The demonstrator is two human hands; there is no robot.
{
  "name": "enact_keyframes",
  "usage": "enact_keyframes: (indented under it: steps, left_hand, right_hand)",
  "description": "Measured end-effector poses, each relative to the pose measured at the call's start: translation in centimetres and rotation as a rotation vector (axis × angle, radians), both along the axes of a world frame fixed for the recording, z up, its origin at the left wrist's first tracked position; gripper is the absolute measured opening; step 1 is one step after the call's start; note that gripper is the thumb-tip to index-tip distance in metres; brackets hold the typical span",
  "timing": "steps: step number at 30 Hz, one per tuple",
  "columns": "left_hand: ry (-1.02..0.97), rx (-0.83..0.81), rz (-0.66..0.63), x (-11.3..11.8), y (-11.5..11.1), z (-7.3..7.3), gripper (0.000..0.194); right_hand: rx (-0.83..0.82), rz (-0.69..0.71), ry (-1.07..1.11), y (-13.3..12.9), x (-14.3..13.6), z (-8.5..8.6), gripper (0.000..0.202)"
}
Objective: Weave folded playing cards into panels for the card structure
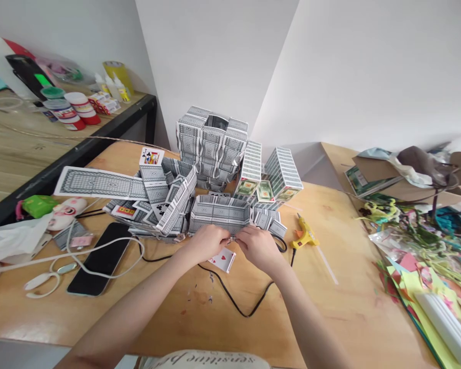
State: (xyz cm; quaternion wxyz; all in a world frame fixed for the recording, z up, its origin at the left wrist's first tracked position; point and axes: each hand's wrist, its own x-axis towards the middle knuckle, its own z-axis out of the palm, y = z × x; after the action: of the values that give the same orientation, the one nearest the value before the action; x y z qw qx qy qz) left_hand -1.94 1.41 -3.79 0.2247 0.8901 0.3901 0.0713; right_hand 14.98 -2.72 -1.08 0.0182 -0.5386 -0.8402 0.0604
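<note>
A low trough-like piece made of joined grey-backed playing cards lies in front of me. My left hand is closed, its fingers pinching the piece's near edge. Close beside it, my right hand pinches the same edge near its right end; the fingertips of both hands are partly hidden. Below my fingers a heart card shows its face. Behind stands a tall card-built structure. To the left lies a heap of joined cards, and a few loose card pieces lie to the right.
Stacked card boxes stand behind my right hand. A yellow glue gun lies at right, its black cord looping before me. At left are a phone, white cable and scissors. Craft scraps cover the far right.
</note>
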Motion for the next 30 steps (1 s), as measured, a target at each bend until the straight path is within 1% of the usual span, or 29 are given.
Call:
enact_keyframes:
  steps: [9,16,22,30]
  left_hand:
    - [0.007,0.016,-0.014,0.0,0.1,0.0,0.024]
    - [0.008,-0.040,0.013,0.0,0.1,0.3,0.025]
    - [0.003,-0.010,0.024,0.1,-0.1,0.3,0.022]
    - [0.025,0.005,0.013,0.1,-0.1,0.4,0.020]
  right_hand:
    - [-0.013,0.001,-0.002,0.0,-0.1,0.0,0.017]
    - [-0.028,-0.004,0.043,0.1,0.2,-0.6,0.020]
    - [-0.005,0.016,0.052,0.1,0.3,-0.9,0.020]
    - [0.041,0.036,-0.034,-0.2,-0.1,-1.0,0.022]
